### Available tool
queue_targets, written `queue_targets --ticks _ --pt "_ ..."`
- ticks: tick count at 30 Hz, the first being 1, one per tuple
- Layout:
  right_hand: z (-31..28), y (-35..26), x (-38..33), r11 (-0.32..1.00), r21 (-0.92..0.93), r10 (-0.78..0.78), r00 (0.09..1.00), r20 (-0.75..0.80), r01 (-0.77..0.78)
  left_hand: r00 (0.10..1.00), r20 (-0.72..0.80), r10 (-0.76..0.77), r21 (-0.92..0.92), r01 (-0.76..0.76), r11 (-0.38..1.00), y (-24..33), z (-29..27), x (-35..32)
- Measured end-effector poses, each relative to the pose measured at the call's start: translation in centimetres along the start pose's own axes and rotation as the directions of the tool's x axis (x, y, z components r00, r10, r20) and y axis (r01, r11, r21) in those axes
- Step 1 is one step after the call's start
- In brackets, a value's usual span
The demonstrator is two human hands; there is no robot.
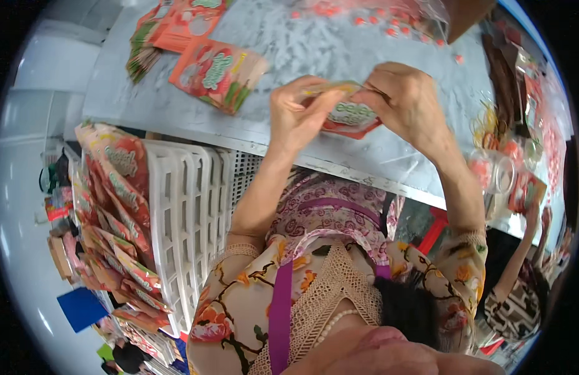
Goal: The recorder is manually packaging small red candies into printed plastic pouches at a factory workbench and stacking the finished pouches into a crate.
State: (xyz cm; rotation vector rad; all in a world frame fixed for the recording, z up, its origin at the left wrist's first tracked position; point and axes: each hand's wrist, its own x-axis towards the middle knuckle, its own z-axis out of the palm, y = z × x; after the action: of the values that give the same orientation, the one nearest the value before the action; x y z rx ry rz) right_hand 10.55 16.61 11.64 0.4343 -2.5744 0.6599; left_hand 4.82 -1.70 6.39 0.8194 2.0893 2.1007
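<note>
Item 1, nearest: white slatted plastic crate at the person's left side, below the table edge; a row of red-and-green printed packets stands packed along its left rim, one behind another

Item 2: left hand, raised over the table; thumb and fingers pinched closed on the left top edge of a small pouch

Item 3: small pouch, red with green and white print, held in the air between both hands just above the table top, its upper edge partly hidden by fingers

Item 4: right hand, fingers curled and closed on the right top corner of the same pouch

Item 5: grey marbled table, bearing the rest

Item 6: loose stack of similar printed packets, lying flat to the left, well apart from the hands

Item 7: further packet pile near the far left corner

Item 8, farthest: clear bag of small red pieces at the far edge; a few pieces lie scattered beside it
</note>
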Motion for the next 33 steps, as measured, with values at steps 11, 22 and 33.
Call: queue_targets --ticks 11,22,33 --pt "-0.4 1.8 -0.5 0.992 0.045 0.12 0.993 0.017 -0.12 0.999 -0.039 -0.002 -0.102 -0.002 0.995 -1.0 -1.2 1.0" --pt "-0.5 -1.2 2.4 0.981 -0.16 -0.084 0.986 0.141 0.107 0.955 -0.096 0.281 0.121 -0.27 0.955 -0.3 -0.8 0.5" --pt "-2.5 -4.5 7.0 0.949 0.099 -0.314 0.88 0.357 0.299 0.939 -0.145 0.312 0.338 -0.249 0.907 7.0 -9.1 -2.2"
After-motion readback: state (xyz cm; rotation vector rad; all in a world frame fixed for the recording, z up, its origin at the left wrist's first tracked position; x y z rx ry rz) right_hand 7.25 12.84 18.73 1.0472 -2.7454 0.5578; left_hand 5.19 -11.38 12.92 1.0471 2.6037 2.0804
